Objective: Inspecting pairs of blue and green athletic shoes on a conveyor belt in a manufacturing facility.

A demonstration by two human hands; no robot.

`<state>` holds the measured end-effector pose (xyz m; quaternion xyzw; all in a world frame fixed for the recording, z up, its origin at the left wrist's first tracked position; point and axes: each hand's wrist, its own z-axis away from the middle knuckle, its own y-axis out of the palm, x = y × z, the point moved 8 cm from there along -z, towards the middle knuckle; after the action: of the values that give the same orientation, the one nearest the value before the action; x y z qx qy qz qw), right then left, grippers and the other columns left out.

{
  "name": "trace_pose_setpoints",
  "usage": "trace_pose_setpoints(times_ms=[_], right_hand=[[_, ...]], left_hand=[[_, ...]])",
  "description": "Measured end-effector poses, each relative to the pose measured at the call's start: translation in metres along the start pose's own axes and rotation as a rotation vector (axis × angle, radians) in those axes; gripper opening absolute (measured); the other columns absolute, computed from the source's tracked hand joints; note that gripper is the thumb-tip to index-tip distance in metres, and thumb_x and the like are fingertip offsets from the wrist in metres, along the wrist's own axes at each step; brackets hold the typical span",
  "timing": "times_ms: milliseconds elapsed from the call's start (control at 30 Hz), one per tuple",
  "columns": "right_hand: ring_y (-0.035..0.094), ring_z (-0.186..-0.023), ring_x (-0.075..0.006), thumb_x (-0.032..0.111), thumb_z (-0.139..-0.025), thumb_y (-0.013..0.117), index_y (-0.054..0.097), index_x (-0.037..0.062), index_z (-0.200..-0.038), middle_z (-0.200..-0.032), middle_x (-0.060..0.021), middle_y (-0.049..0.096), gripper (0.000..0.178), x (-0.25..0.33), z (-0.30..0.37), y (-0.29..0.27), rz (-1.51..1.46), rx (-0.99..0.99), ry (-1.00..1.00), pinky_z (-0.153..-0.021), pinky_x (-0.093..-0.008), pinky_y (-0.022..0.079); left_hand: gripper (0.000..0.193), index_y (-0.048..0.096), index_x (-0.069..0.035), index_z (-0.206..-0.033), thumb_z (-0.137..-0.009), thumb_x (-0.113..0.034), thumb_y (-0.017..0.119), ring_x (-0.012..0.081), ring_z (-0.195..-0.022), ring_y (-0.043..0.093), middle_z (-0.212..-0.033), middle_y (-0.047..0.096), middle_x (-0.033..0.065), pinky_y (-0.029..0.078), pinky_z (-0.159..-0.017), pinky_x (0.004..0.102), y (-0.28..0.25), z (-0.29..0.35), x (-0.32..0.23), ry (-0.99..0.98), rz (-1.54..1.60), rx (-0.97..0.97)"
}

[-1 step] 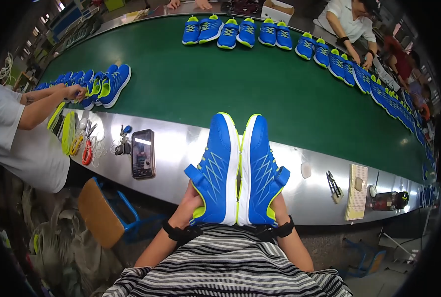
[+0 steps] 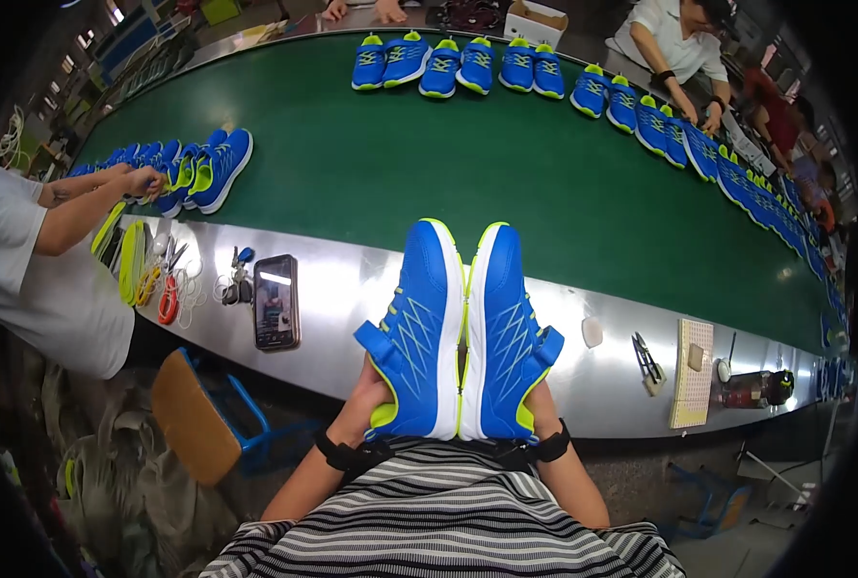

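Two blue sneakers with lime-green trim are held up in front of my striped shirt, toes pointing away and white soles pressed against each other. My left hand (image 2: 369, 393) grips the left sneaker (image 2: 419, 332) near its collar. The right sneaker (image 2: 503, 337) is in my right hand (image 2: 542, 403), also by the opening. Most of my fingers are hidden behind or inside the shoes. On each shoe the strap end stands out to the outer side.
A green belt (image 2: 352, 144) carries several blue sneakers (image 2: 477, 65) along its far side. On the metal ledge (image 2: 352, 275) lie a phone (image 2: 276, 303), scissors (image 2: 169, 294), nippers (image 2: 648, 361) and a yellow pad (image 2: 691, 376). Co-workers handle shoes at left and far right. A stool (image 2: 196, 416) stands lower left.
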<state>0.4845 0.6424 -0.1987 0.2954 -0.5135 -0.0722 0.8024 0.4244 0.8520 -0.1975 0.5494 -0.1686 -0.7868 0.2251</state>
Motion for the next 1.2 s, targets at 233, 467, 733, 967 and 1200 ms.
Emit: trace_pose_setpoints(times_ms=[233,467,733,967,1200], right_hand=[[0.05,-0.12,-0.0324,0.005,-0.064,0.076,0.047,0.0117,-0.132,-0.132,-0.0195,0.043,0.074,0.086,0.026,0.033,0.588,-0.064,-0.713,-0.098,-0.0417,0.045],[0.05,-0.114,-0.0386,0.012,-0.055,0.082,0.059,0.0188,-0.126,-0.13,-0.0217,0.044,0.074,0.115,0.054,0.057,1.204,-0.235,-1.095,-0.094,-0.0437,0.045],[0.052,-0.115,-0.0245,0.01,-0.076,0.07,0.027,0.0077,-0.146,-0.123,-0.0154,0.048,0.083,0.102,0.014,0.072,0.349,-0.007,-0.319,-0.1,-0.0364,0.041],[0.049,-0.115,-0.0207,0.013,-0.087,0.063,0.019,0.0103,-0.148,-0.123,-0.0145,0.046,0.076,0.076,-0.028,0.073,0.186,-0.07,-0.091,-0.099,-0.0332,0.04],[0.036,-0.128,-0.0392,0.034,-0.074,0.076,0.038,0.0099,-0.143,-0.141,-0.0254,0.034,0.082,0.059,-0.028,0.034,1.609,-0.245,-0.464,-0.103,-0.0445,0.034]], left_hand=[[0.072,0.043,-0.016,-0.128,-0.063,0.001,0.067,0.0311,-0.117,0.049,-0.127,0.042,0.0164,0.041,-0.1,0.0423,0.038,0.028,-0.079,0.737,-0.611,-0.134],[0.067,0.052,-0.015,-0.118,-0.056,-0.003,0.075,0.0379,-0.117,0.045,-0.127,0.039,0.0213,0.036,-0.101,0.0442,0.067,0.055,-0.096,1.059,-1.18,-0.308],[0.066,0.029,-0.006,-0.14,-0.085,-0.007,0.066,0.021,-0.115,0.051,-0.126,0.048,0.0123,0.042,-0.099,0.0343,0.055,0.016,-0.087,0.307,-0.243,-0.057],[0.056,0.031,-0.009,-0.141,-0.092,-0.016,0.056,0.0173,-0.104,0.056,-0.113,0.054,0.0112,0.045,-0.093,0.0314,0.047,-0.013,-0.093,0.183,0.016,-0.166],[0.055,0.043,-0.004,-0.139,-0.094,-0.031,0.059,0.0219,-0.094,0.056,-0.107,0.055,0.0167,0.046,-0.084,0.0324,0.004,-0.017,-0.07,0.711,-1.455,-0.326]])
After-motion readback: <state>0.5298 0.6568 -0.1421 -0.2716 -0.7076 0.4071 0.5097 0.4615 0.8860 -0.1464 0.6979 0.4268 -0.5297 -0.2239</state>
